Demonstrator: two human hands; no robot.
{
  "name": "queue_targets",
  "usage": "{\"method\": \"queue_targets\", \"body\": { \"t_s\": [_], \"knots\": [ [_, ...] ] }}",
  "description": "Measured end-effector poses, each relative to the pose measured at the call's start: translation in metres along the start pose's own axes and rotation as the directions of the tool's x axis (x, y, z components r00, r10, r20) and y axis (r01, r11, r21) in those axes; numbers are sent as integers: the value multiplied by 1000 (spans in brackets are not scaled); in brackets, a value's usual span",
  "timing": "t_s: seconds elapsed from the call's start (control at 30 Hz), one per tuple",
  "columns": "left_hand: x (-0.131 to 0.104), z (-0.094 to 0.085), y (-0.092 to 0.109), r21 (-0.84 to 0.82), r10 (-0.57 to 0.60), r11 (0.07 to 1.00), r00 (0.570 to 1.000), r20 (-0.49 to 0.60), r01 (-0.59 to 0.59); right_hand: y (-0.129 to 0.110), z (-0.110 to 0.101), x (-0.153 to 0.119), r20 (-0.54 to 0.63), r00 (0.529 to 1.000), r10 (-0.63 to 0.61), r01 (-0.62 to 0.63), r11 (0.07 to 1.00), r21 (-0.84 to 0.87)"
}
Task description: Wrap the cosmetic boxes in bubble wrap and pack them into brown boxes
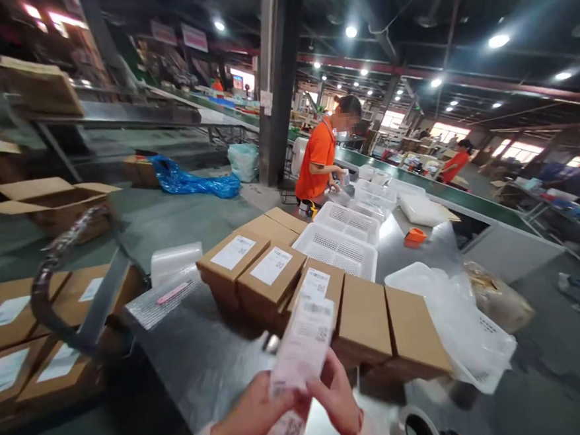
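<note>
White paper, printed with codes — strip of labels [300, 356] pinched between both hands low in the view, just in front of the brown boxes [320, 301]. Left hand [254, 419] closed on the lower part of the strip, thumb and fingers curled round it; right hand [340, 399] gripping the right edge, fingertips pressed to the paper. Held upright and near the boxes, likely so one label can be peeled off and set on a lid without reaching far.

Boxes packed side by side in rows on the metal table [206, 369], edges touching. Those to the left of the strip and the one behind it already bearing labels, two to the right of the strip with bare lids. Beyond the boxes, white baskets [341, 244] nested close together; right of the boxes, a heap of clear plastic bags [456, 318] hanging over the table's edge. Left of the boxes, a bubble-wrap packet [161, 299] lying flat.

Bare steel between hands and boxes — little open room there, more toward the left corner. Tape roll [416, 427] close beside the right hand at the near edge. Further stacks of labelled cartons [11, 349] left of the table, below its level. Person in an orange shirt [318, 159] well beyond the baskets, at a green conveyor [442, 193].
</note>
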State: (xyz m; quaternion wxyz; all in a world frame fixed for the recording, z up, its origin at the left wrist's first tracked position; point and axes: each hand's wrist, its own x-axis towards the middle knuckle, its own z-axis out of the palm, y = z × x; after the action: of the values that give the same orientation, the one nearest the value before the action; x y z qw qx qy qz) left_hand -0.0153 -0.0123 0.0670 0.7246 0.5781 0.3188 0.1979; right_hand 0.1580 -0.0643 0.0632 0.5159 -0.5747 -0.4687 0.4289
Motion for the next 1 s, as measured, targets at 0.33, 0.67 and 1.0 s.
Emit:
{"method": "queue_targets", "body": {
  "t_s": [0.33, 0.67, 1.0],
  "knots": [
    [38, 71, 22, -20, 44, 999, 999, -13, -44, -39, -66, -59, -227, 972, 59, -91, 987, -134],
    [77, 115, 3, -173, 12, 983, 964, -266, -60, -47, -110, -28, -262, 965, -10, -96, 916, -390],
    [91, 125, -62, -466, -143, 829, 924, 355, 308, 2, -199, 141, -450, 883, -132, -239, 699, -674]
  ]
}}
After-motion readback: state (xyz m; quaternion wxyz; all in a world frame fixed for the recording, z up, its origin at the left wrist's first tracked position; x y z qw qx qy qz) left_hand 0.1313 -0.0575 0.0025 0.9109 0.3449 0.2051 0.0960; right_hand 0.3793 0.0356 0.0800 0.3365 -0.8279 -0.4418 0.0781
